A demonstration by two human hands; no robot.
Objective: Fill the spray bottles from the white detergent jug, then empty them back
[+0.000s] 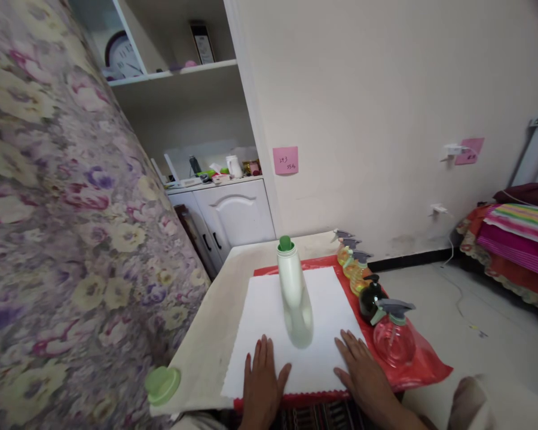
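On the cream-covered table (pixel 215 334) I see a tall pale-green plastic bottle (pixel 298 310) upright on a scalloped white sheet (pixel 256 310), its round light-green cap (pixel 162 386) apparently off at the corner. Left hand (pixel 264 385) and right hand (pixel 363 373) lie flat, fingers outstretched, empty; bottle not yet gripped.

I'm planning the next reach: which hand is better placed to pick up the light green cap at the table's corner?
Probably the left hand: it lies flat on the white sheet, nearer the cap. The right hand rests farther across.
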